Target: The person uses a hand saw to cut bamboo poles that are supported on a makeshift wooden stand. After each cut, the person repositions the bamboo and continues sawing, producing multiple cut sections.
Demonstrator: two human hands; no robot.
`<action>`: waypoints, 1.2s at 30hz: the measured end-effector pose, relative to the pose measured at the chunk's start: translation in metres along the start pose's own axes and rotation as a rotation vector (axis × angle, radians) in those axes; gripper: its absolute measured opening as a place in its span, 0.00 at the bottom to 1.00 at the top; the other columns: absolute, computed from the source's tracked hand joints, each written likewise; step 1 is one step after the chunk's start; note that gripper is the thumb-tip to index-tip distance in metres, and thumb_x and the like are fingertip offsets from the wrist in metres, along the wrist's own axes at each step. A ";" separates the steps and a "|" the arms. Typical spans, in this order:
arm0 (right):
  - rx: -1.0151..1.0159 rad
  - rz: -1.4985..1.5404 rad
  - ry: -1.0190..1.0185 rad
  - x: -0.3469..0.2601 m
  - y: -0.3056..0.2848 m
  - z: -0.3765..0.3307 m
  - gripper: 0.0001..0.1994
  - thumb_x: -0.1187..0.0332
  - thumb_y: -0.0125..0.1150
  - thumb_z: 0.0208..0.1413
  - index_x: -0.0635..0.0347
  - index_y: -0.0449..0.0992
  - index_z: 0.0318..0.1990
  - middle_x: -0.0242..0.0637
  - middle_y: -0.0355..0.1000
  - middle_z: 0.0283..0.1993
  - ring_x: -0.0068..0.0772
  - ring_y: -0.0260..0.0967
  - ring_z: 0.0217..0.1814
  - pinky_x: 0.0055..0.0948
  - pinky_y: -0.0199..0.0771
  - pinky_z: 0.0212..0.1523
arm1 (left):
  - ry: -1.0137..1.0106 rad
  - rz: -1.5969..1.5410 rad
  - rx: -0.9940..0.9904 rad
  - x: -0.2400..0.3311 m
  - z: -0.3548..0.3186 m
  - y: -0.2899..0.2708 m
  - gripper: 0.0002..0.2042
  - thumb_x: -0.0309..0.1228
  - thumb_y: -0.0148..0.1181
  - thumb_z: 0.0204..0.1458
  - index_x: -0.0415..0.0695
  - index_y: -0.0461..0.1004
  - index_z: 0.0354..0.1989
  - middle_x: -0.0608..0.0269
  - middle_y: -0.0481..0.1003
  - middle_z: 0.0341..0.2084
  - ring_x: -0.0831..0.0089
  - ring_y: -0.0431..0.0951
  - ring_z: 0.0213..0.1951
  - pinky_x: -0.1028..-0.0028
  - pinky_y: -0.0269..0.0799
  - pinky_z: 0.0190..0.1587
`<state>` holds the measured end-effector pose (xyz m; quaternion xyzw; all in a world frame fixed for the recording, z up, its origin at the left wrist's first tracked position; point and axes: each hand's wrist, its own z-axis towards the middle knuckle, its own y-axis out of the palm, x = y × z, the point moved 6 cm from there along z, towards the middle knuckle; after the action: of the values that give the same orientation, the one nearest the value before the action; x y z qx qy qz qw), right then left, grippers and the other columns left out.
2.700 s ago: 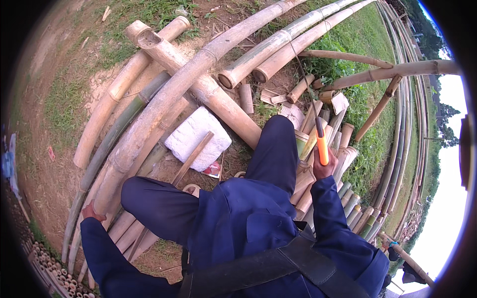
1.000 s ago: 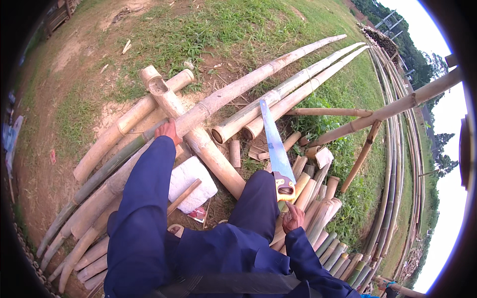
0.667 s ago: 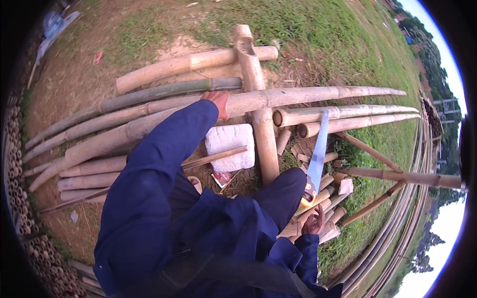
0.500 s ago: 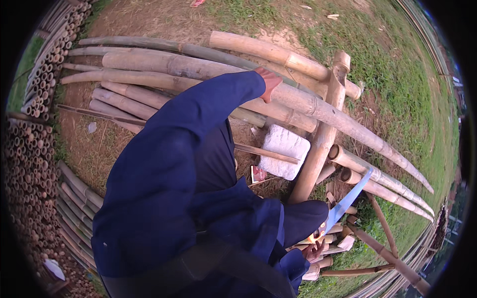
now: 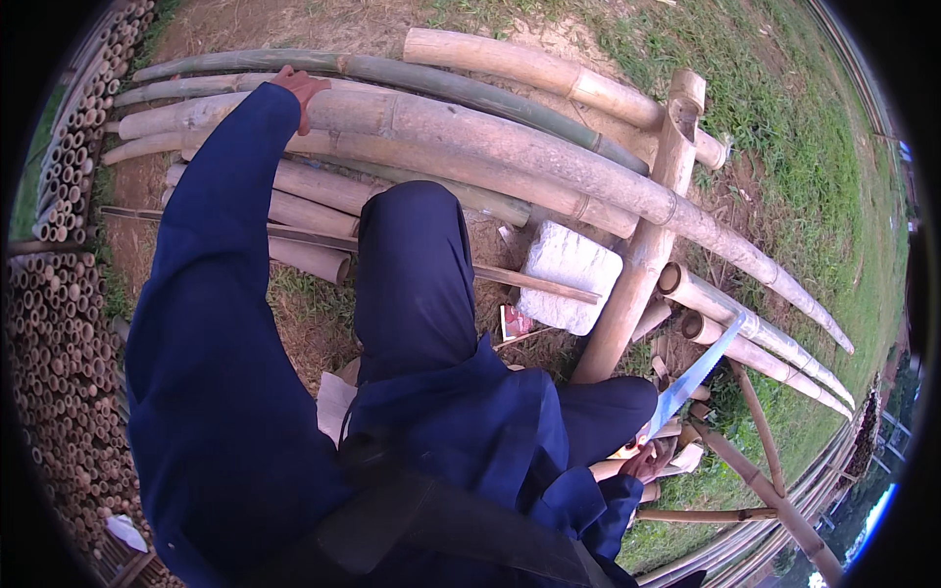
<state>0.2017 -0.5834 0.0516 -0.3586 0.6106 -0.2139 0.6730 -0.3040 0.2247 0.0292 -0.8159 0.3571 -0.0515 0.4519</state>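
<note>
My left hand (image 5: 302,89) reaches far out in a dark blue sleeve and rests on a long thick bamboo pole (image 5: 510,147) lying across the ground. My right hand (image 5: 649,459), low at the right by my knee, grips the orange handle of a hand saw (image 5: 694,377). Its blue-grey blade points up and to the right, toward the cut ends of two bamboo poles (image 5: 686,294). My legs in dark blue trousers fill the middle of the view.
A notched bamboo post (image 5: 642,245) lies across the long poles. A white block (image 5: 570,276) sits on the ground beside it. Stacks of cut bamboo tubes (image 5: 59,323) line the left. Thin bamboo rails (image 5: 765,480) cross at lower right. Grass lies beyond.
My head has turned left, so the poles swing across the view. My left hand has slid further along the thick pole. The saw stays in my right hand, low by my knee.
</note>
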 end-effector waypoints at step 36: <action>-0.222 -0.567 -0.281 -0.061 0.077 -0.031 0.36 0.48 0.65 0.56 0.54 0.66 0.70 0.49 0.68 0.66 0.56 0.60 0.71 0.58 0.52 0.72 | 0.602 -0.333 0.427 0.384 0.058 -0.109 0.36 0.39 0.76 0.29 0.40 0.71 0.52 0.47 0.80 0.37 0.53 0.82 0.45 0.59 0.74 0.49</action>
<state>0.1503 -0.4958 0.0356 -0.6112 0.4072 -0.2731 0.6213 0.0621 0.0598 -0.0122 -0.6987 0.3177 -0.4335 0.4721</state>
